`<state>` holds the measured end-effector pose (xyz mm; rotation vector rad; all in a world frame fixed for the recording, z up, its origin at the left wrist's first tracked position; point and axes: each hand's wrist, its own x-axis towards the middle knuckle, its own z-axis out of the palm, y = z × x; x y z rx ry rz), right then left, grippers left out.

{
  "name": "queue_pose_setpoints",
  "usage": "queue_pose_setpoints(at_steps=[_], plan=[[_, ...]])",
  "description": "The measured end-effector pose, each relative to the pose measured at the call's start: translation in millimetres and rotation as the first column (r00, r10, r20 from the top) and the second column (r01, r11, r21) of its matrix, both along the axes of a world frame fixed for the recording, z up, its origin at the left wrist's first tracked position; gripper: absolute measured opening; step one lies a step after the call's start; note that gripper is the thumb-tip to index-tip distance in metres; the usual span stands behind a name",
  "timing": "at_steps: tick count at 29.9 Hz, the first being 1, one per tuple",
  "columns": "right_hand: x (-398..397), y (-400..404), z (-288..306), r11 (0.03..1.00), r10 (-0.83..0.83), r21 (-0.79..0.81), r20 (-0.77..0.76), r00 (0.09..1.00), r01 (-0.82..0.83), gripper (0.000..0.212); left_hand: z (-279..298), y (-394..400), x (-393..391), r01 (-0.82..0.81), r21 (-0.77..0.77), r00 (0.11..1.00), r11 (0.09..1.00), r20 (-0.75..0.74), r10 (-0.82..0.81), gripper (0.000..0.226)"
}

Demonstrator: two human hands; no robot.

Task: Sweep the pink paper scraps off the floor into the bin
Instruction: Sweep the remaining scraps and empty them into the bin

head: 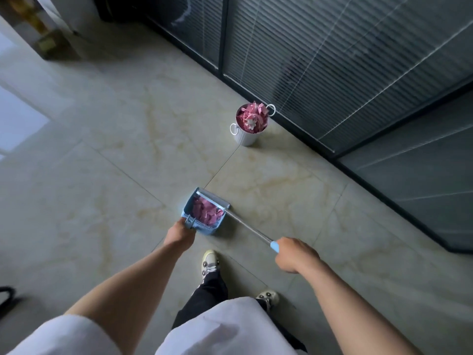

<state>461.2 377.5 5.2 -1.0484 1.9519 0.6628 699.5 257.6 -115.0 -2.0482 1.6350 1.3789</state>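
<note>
A blue dustpan (190,204) sits low over the tiled floor in the middle of the view, filled with pink paper scraps (206,211). My left hand (180,230) grips its handle at the near edge. My right hand (294,254) grips the light-blue end of a broom's metal handle (247,226); the grey broom head (215,198) lies along the pan's far rim. Farther off, a small white bin (247,138) with two ring handles stands near the glass wall, heaped with pink scraps (252,119).
A dark-framed glass wall with blinds (358,73) runs diagonally along the right. My shoes (210,261) stand just behind the pan. A wooden piece of furniture (46,34) is at the far left, and a dark object (7,294) at the left edge.
</note>
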Motion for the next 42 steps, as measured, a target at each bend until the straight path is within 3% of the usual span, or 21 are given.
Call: queue_pose_setpoints(at_steps=[4, 8, 15, 19, 21, 25, 29, 33, 37, 42], plan=[[-7, 9, 9, 0.999, -0.052, -0.003, -0.021, 0.998, 0.052, 0.035, -1, -2, -7, -0.137, 0.133, 0.979, 0.982, -0.135, 0.154, 0.031], [-13, 23, 8, 0.984, -0.174, -0.045, -0.025, 0.984, 0.173, 0.042, 4, -4, -16, -0.306, 0.315, 0.893, 0.898, -0.232, 0.385, 0.034], [-27, 38, 4, 0.911, -0.398, -0.116, 0.003, 0.917, 0.396, 0.043, 43, -6, -25, -0.406, 0.53, 0.673, 0.745, -0.378, 0.636, 0.029], [-33, 36, -6, 0.815, -0.553, -0.16, 0.071, 0.83, 0.557, 0.016, 73, -15, -38, -0.438, 0.59, 0.524, 0.678, -0.445, 0.726, 0.008], [-37, 33, -8, 0.737, -0.635, -0.201, 0.12, 0.763, 0.645, 0.01, 92, -21, -50, -0.468, 0.643, 0.438, 0.606, -0.426, 0.792, 0.016], [-53, 31, -11, 0.584, -0.743, -0.223, 0.241, 0.625, 0.78, 0.012, 122, -36, -83, -0.523, 0.656, 0.294, 0.545, -0.462, 0.837, 0.023], [-80, 36, -16, 0.539, -0.763, -0.21, 0.288, 0.578, 0.816, 0.012, 144, -46, -121, -0.631, 0.577, 0.218, 0.518, -0.509, 0.833, 0.023], [-111, 36, -23, 0.483, -0.779, -0.191, 0.35, 0.519, 0.854, 0.017, 163, -47, -157, -0.684, 0.468, 0.282, 0.559, -0.537, 0.795, 0.037], [-142, 29, -28, 0.412, -0.792, -0.177, 0.416, 0.448, 0.894, 0.024, 177, -39, -200, -0.681, 0.229, 0.478, 0.696, -0.581, 0.659, 0.048], [-174, 24, -37, 0.376, -0.796, -0.188, 0.437, 0.42, 0.908, 0.013, 179, -36, -234, -0.491, 0.046, 0.681, 0.87, -0.602, 0.416, 0.034]])
